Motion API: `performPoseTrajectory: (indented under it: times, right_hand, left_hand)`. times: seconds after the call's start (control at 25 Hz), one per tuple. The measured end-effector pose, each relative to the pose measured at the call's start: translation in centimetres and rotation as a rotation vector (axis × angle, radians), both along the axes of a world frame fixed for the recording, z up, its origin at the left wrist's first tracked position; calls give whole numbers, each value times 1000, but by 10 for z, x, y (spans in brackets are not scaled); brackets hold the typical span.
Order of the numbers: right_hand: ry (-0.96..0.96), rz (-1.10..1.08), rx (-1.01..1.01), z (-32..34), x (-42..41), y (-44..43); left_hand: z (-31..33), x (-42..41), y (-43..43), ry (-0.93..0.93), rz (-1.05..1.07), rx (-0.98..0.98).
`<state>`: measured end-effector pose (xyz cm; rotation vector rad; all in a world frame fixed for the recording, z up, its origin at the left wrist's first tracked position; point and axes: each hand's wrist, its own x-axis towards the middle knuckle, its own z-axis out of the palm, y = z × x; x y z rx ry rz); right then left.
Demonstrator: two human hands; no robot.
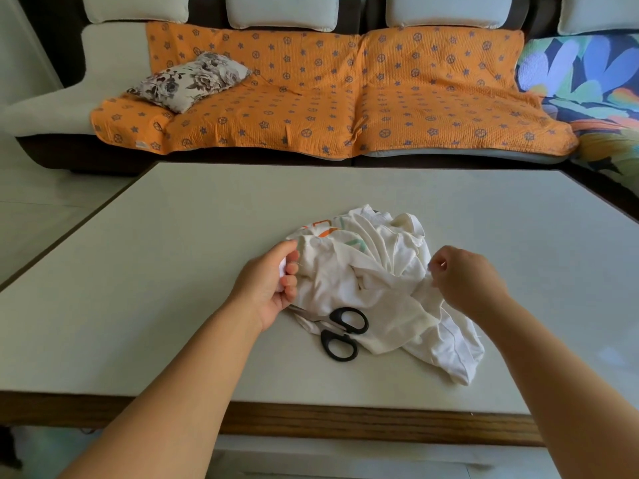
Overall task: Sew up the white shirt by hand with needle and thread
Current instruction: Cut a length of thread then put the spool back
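I see the white shirt [377, 288] crumpled on the pale table [138, 271], its long axis running from the far left, where orange and teal print shows, down to the near right, where a hemmed end points toward me. My left hand [273, 288] is curled shut on the shirt's left edge, fabric bunched between thumb and fingers. My right hand [463, 274] sits at the shirt's right side with fingertips pinched together against the cloth; I cannot tell whether they hold a needle. Black-handled scissors [340, 331] lie on the near edge of the shirt, blades pointing left toward my left wrist. An orange-covered sofa [311, 98] stands beyond the table.
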<state>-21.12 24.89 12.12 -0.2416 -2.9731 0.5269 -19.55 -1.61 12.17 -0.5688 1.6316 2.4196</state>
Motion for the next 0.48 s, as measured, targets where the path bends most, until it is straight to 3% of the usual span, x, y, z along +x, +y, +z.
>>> performPoseTrajectory:
  times: [0.16,0.2,0.28,0.32,0.36,0.44,0.48]
  right_hand:
    - [-181,-21,-115,12,-1,0]
    - [-148,-46,-28,19,0,0]
    - [125,-34,43,31,10,-10]
    - [224,53,-108,38,20,-22]
    - [203,200,-358,43,31,-42]
    - [-127,465,-827,46,51,-78]
    - [-243,527,-887,41,54,-88]
  left_hand:
    - [7,7,10,17,-166,90]
    - [8,9,12,20,-195,112]
    - [10,12,16,21,-241,136]
    - [11,13,19,19,-261,148]
    - [12,14,20,17,-271,162]
    - [14,16,24,30,-301,188]
    - [15,18,26,39,-313,199]
